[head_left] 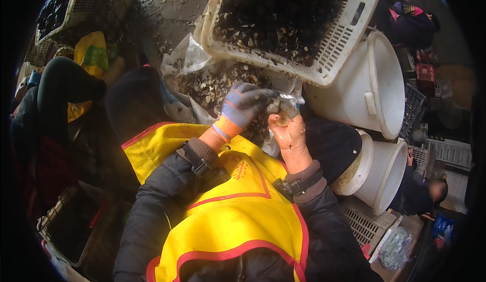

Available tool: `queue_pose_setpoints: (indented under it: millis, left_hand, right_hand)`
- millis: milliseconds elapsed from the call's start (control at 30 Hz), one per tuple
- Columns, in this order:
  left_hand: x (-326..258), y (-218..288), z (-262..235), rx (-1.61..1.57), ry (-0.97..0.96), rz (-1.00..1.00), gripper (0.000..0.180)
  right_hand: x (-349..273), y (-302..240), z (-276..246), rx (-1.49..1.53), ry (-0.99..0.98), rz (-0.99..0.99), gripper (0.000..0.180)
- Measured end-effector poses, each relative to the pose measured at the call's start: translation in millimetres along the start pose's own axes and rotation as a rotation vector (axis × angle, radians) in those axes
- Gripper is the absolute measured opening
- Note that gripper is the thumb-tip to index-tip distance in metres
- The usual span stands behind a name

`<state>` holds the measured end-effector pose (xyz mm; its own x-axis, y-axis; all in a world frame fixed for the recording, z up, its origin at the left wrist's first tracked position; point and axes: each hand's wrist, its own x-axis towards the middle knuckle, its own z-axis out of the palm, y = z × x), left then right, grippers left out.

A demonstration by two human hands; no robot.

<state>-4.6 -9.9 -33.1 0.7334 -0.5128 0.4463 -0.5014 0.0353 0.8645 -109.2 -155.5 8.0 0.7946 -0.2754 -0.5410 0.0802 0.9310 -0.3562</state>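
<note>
My left hand (242,106), in a grey-blue glove with an orange cuff, is closed and its fingers reach toward my right hand; motion blur hides what they hold. My bare right hand (289,132), wet and with grey covers on its fingertips, is pinched close beside it. A small shiny metal tool (292,98) lies across the right fingertips, its far end pointing right. Something pale (282,121) shows between right thumb and fingers, too small to name. Below both hands is a heap of shells and shell bits (217,87) in a whitish plastic sack (177,59).
A white slotted crate (349,34) of dark shellfish tilts beyond my hands. White buckets (390,84) stand at right, above another crate (367,221). More crates (68,13) are at far left. One person's dark-clad leg (66,87) is close on the left; another person (417,191) sits far right.
</note>
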Motion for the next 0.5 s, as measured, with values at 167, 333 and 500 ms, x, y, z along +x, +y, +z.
queue_pose_setpoints:
  millis: [167,333,500]
  left_hand:
    - [1,-5,3,0.01,0.125,-0.104,0.032]
    - [5,-2,-3,-0.279,0.076,-0.447,0.031]
    - [8,5,-11,0.084,-0.048,-0.059,0.033]
  right_hand:
    - [9,4,-3,0.038,-0.119,-0.034,0.022]
    - [9,2,-1,0.014,-0.095,0.018,0.022]
    - [1,1,-3,-0.275,0.058,-0.107,0.023]
